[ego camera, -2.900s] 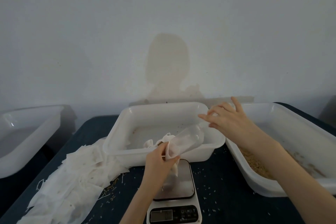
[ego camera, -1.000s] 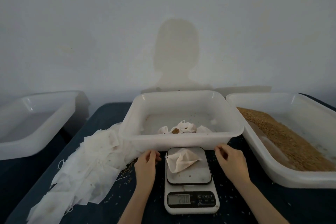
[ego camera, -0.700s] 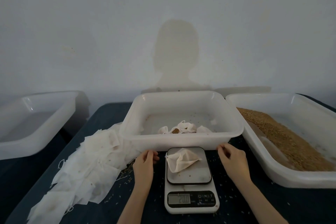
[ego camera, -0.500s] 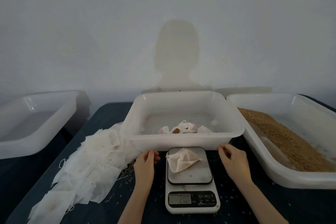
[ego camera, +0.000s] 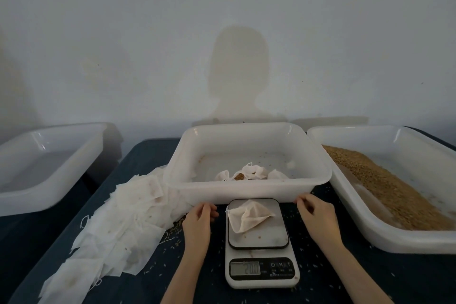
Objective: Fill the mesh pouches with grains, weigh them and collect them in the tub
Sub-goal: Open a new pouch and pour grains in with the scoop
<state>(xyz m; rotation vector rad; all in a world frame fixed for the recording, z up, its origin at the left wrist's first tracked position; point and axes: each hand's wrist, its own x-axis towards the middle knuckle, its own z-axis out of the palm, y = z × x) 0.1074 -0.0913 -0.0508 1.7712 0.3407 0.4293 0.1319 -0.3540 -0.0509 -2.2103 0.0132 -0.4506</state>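
A filled white mesh pouch (ego camera: 248, 217) lies on the platform of a small digital scale (ego camera: 261, 271) in front of me. Behind the scale stands a white tub (ego camera: 246, 191) holding a few filled pouches (ego camera: 249, 173). My left hand (ego camera: 198, 219) rests on the table left of the scale, fingers loosely curled, holding nothing. My right hand (ego camera: 314, 215) rests right of the scale near the tub's front rim, fingers loosely curled and empty. A heap of empty pouches (ego camera: 118, 224) lies on the left. A tub of brown grains (ego camera: 385, 185) stands on the right.
Another white tub (ego camera: 47, 165) sits at the far left, partly off the dark blue table (ego camera: 385, 276). Loose grains are scattered on the table around the scale. A pale wall rises close behind the tubs.
Earlier my hands held a pouch and a clear scoop above the scale. Now the pouch lies on the scale and both hands rest beside it, nearly still over the last second.
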